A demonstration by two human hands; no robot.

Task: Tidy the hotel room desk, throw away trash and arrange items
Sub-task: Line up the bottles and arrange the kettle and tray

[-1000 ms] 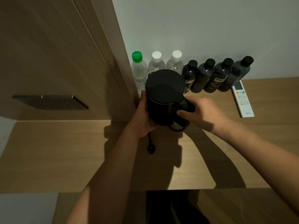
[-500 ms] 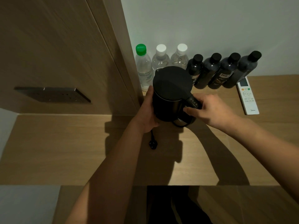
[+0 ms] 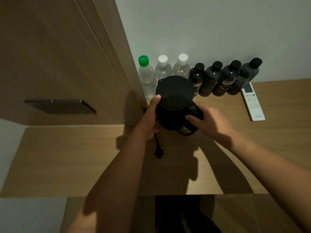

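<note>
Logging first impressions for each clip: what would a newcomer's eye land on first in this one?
The black kettle at the middle of the desk, gripped by the left hand on its body and the right hand at its handle. Behind it, along the wall, stands a row of bottles: three clear ones, one with a green cap, then four dark ones. A white remote lies to the right.

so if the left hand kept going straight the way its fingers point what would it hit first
The left hand already grips the black kettle. Past the kettle's side, the green-capped water bottle by the wall looks first in line, though depth is unclear from this view.
</note>
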